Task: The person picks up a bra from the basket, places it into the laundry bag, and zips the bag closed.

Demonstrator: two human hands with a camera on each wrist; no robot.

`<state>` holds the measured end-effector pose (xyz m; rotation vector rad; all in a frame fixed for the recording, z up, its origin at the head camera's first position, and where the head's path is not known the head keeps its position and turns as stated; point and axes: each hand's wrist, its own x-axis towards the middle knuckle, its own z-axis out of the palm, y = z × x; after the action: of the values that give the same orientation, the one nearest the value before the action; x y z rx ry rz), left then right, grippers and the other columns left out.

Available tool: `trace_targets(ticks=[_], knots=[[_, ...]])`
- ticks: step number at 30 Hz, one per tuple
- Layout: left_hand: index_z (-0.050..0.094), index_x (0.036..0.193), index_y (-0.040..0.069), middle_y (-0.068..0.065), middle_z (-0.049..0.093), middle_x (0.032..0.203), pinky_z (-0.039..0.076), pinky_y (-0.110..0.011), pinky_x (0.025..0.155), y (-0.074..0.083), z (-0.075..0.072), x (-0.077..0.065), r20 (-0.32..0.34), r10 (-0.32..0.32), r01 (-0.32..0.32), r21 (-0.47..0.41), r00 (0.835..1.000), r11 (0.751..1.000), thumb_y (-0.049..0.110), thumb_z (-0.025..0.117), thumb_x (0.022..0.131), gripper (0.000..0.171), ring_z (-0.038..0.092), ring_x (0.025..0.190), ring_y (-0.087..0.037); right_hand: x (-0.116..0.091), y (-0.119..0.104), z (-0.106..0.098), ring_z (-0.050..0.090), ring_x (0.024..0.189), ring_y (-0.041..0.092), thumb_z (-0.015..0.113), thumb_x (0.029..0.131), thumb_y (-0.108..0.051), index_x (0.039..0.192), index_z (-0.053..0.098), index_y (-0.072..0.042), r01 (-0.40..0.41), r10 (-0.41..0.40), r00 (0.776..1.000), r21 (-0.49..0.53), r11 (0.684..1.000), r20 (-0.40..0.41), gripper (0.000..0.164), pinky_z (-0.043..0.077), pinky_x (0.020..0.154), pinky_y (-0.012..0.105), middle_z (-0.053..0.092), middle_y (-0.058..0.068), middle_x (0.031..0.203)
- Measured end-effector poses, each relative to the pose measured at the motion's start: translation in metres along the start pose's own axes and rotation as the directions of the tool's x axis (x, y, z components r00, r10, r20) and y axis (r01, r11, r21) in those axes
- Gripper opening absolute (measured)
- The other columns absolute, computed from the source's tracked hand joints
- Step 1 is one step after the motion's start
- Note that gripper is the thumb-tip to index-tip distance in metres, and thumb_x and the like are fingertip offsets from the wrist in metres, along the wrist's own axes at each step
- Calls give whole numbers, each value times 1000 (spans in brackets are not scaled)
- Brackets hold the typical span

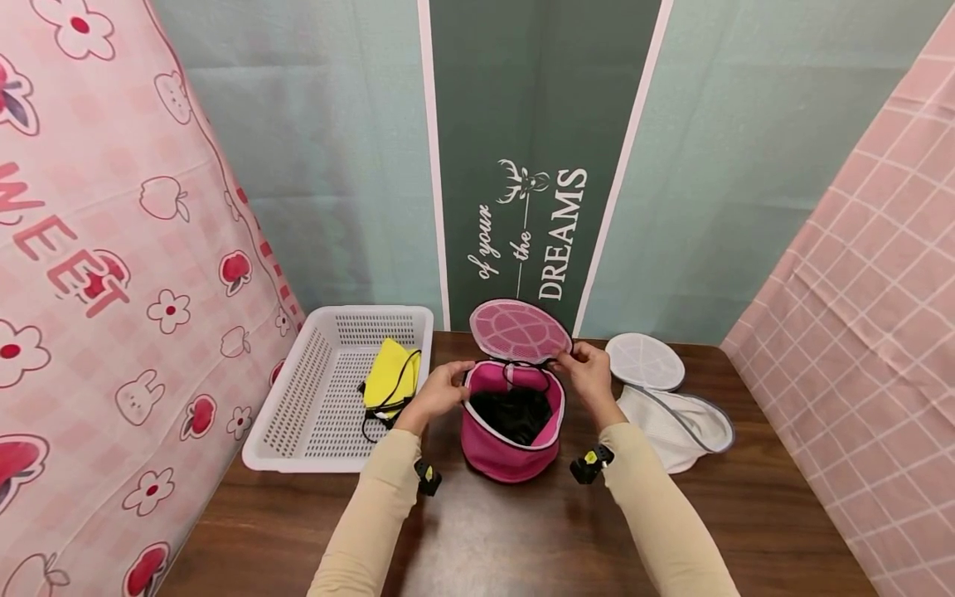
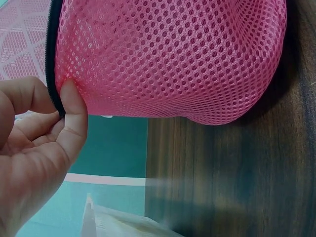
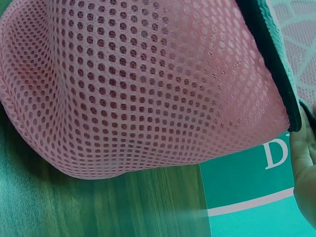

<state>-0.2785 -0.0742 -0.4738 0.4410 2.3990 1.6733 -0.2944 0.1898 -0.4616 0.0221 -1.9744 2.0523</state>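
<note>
A pink mesh laundry bag stands upright on the table, its round lid raised at the back. Something black, kind unclear, lies inside the bag. My left hand pinches the zippered rim at the bag's left side, thumb outside, as the left wrist view shows. At the back right, my right hand pinches the zip edge near where lid and bag meet; its fingertips are partly cut off in the right wrist view. A dark cord or zip strip hangs across the opening.
To the left stands a white plastic basket with a yellow pouch with black cords in it. A white mesh bag lies at the right, its round lid open. Curtains border the table's back and sides.
</note>
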Motion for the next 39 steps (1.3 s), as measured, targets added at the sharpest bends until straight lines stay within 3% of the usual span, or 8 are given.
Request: trace_targets(ticks=[7, 13, 21, 23, 26, 30, 33, 39], knots=[[45, 130, -9, -25, 58, 102, 49, -50, 69, 1, 0, -1, 3, 8, -8, -24, 1000, 1000, -10, 51, 82, 49, 54, 73, -18, -12, -12, 2, 64, 59, 10, 61, 78, 16, 76, 54, 21, 66, -62, 995, -47, 997, 80, 9, 50, 57, 20, 63, 9, 66], [45, 130, -8, -26, 58, 100, 49, -50, 70, -1, 0, 0, 4, 2, -1, -36, 1000, 999, -10, 52, 82, 48, 53, 71, -17, -15, -12, 0, 62, 62, 8, 60, 76, 18, 76, 54, 21, 88, -83, 993, -55, 995, 86, 7, 50, 61, 19, 63, 9, 68], [46, 130, -7, -24, 57, 101, 49, -49, 69, -2, -1, 0, 1, -17, 17, -41, 1000, 999, -9, 52, 84, 47, 52, 70, -18, -19, -15, -4, 59, 67, 5, 65, 75, 13, 79, 65, 14, 126, -110, 988, -155, 980, 107, 5, 47, 61, 17, 66, 17, 75], [45, 131, -8, -26, 56, 99, 50, -44, 66, -1, -2, -1, 14, -17, 18, -38, 1000, 999, -9, 52, 84, 47, 52, 70, -19, -20, -14, -5, 60, 72, 3, 66, 75, 13, 84, 67, 13, 145, -124, 984, -168, 975, 131, 10, 47, 64, 16, 68, 16, 79], [42, 132, -11, -30, 54, 98, 49, -34, 61, 13, -5, -9, 42, -17, 18, -31, 999, 999, -11, 50, 84, 48, 51, 71, -23, -20, -14, -6, 60, 79, 0, 66, 74, 14, 90, 68, 13, 170, -141, 976, -176, 970, 165, 16, 46, 68, 16, 68, 18, 87], [45, 131, -9, -31, 53, 99, 47, -28, 57, 13, -4, -9, 34, -28, 29, -49, 999, 998, -12, 49, 83, 48, 52, 69, -21, -21, -13, -9, 58, 83, -4, 66, 75, 13, 95, 66, 15, 182, -145, 971, -200, 963, 188, 20, 45, 70, 15, 64, 27, 94], [51, 125, -5, -30, 55, 96, 49, -33, 59, -2, -2, -1, 12, -29, 30, -86, 999, 996, -12, 50, 82, 44, 52, 67, -18, -21, -13, -10, 58, 85, -3, 65, 75, 15, 96, 65, 16, 177, -137, 970, -203, 963, 199, 21, 44, 73, 15, 62, 30, 97], [54, 118, -5, -31, 56, 94, 50, -49, 68, -3, -2, -1, 11, -22, 23, -108, 1000, 994, -13, 51, 82, 37, 54, 67, -17, -21, -13, -11, 58, 84, -1, 63, 73, 18, 96, 64, 17, 169, -128, 970, -200, 965, 205, 23, 45, 72, 15, 61, 32, 97]])
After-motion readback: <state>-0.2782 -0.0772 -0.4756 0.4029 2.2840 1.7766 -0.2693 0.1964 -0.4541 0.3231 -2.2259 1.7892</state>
